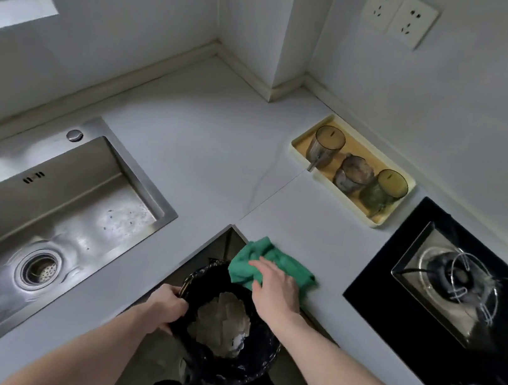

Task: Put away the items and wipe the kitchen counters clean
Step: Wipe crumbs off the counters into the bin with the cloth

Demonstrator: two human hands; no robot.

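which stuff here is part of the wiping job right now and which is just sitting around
In use:
- green cloth under the right hand, at the counter edge
- black bin gripped at its rim by the left hand

Lying about:
- tray with three glasses
- sink
- gas hob
- wall sockets

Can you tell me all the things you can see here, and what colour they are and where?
cloth: one, green, on the counter edge above the bin
bin: one, black, below the counter corner, crumpled paper inside
counter: one, pale grey, L-shaped round the corner
sink: one, steel, on the left
tray: one, cream, by the right wall
cups: three, see-through brownish and greenish, on the tray
stove: one, black with a burner, on the right
sockets: two, white, on the wall
left hand: grips the bin's rim
right hand: presses on the cloth
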